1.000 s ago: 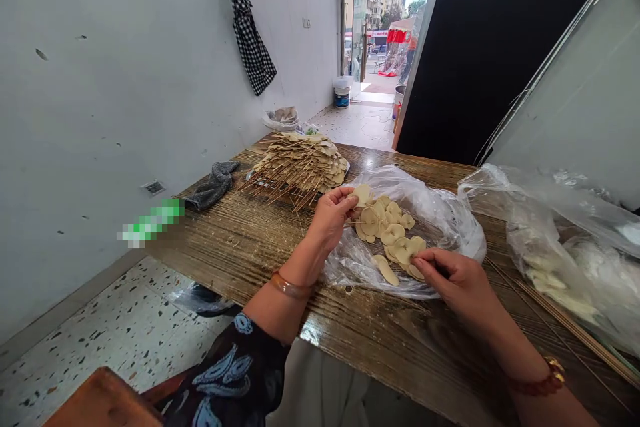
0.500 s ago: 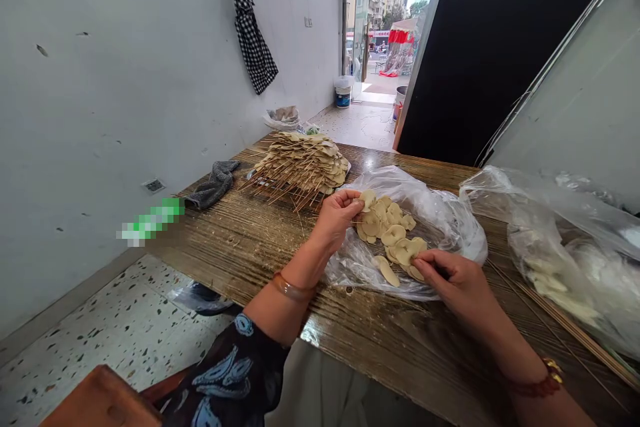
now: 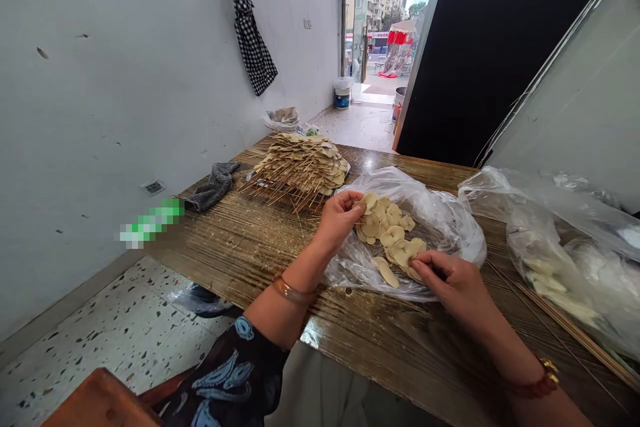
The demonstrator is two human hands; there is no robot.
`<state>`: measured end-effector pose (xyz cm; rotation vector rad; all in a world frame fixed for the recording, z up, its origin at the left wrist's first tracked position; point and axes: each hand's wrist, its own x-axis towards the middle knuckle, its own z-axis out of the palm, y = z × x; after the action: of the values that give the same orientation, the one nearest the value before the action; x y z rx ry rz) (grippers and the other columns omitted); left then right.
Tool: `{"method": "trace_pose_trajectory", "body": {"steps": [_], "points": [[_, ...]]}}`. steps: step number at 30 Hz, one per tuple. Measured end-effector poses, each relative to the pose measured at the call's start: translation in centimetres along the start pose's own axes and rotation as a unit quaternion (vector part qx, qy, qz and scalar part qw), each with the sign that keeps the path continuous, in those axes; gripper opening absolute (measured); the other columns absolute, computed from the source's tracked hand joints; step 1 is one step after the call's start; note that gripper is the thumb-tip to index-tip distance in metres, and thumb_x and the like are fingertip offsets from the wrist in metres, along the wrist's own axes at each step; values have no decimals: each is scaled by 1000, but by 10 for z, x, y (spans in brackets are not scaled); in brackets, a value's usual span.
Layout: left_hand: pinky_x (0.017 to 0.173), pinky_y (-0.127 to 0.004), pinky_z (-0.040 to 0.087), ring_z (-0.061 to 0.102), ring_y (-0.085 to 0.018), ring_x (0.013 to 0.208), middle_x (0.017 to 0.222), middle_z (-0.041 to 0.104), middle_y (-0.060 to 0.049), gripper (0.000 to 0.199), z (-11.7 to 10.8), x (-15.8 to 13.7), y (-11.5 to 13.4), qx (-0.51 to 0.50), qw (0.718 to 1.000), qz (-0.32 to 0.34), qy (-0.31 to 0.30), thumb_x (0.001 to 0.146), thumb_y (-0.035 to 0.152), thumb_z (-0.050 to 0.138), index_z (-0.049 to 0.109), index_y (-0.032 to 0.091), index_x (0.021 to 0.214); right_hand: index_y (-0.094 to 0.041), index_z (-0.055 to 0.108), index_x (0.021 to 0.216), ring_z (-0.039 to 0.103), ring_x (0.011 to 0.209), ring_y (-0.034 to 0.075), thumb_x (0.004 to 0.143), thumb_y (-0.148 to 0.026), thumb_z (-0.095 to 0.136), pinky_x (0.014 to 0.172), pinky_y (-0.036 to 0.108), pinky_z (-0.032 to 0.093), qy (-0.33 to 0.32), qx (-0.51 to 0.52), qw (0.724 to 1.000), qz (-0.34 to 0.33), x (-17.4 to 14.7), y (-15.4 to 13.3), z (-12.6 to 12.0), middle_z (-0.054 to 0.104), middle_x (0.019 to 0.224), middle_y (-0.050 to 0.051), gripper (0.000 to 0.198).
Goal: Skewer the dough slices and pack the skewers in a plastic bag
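Note:
My left hand (image 3: 341,219) pinches a thin, pale round slice (image 3: 371,200) between thumb and fingertips, above the upper left of a loose pile of such slices (image 3: 380,220). Lower down and to the right, my right hand (image 3: 453,280) is closed at the fingertips on the edge of another pale slice (image 3: 403,252). The pile lies on a spread clear plastic bag (image 3: 450,223). Whether a skewer is also in my left fingers I cannot make out. Beyond my left hand is a heap of skewered slices (image 3: 305,163), their sticks pointing toward me.
Loose wooden skewers (image 3: 575,330) lie at the right of the wooden table (image 3: 240,240). Beside them stands another plastic bag (image 3: 575,260) with pale pieces inside. A grey cloth (image 3: 214,187) rests at the left edge. Small crumbs dot the tabletop.
Almost nothing differs. My left hand has shifted very slightly, and both hands keep their pinch on the slices.

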<state>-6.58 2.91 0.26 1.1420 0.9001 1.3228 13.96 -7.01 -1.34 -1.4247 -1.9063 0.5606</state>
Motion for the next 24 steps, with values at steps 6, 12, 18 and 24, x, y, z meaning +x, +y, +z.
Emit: {"method": "trace_pose_trajectory", "body": {"steps": [6,12,18,24], "points": [[53,-17,34,42,-5,50,57,48,9,35,0,-2,5,42,999,19,-3,64,22,70,59,14,97,-19,65,72,56,59,14,91,-36,46,56,24,40,0,7,1000,-13,1,1,5,64,65,0,31],[53,-18,36,47,-6,52,60,54,8,46,2,-3,-3,37,999,-5,-26,63,28,74,55,15,103,-18,60,67,53,56,13,90,-34,45,53,25,38,25,25,999,-15,4,0,12,60,59,-1,32],[53,-19,41,54,-8,53,65,61,6,62,10,-7,-9,-20,997,-47,-54,60,31,80,50,17,113,-19,60,67,51,55,13,89,-38,47,52,24,37,42,63,997,12,4,-1,14,58,59,-1,32],[62,-22,52,62,-10,66,82,68,-2,50,11,-8,-2,-122,987,-104,-27,61,35,82,62,16,103,-18,61,68,47,51,12,85,-44,51,49,23,37,41,150,986,68,4,-2,11,54,55,-2,33]]}}
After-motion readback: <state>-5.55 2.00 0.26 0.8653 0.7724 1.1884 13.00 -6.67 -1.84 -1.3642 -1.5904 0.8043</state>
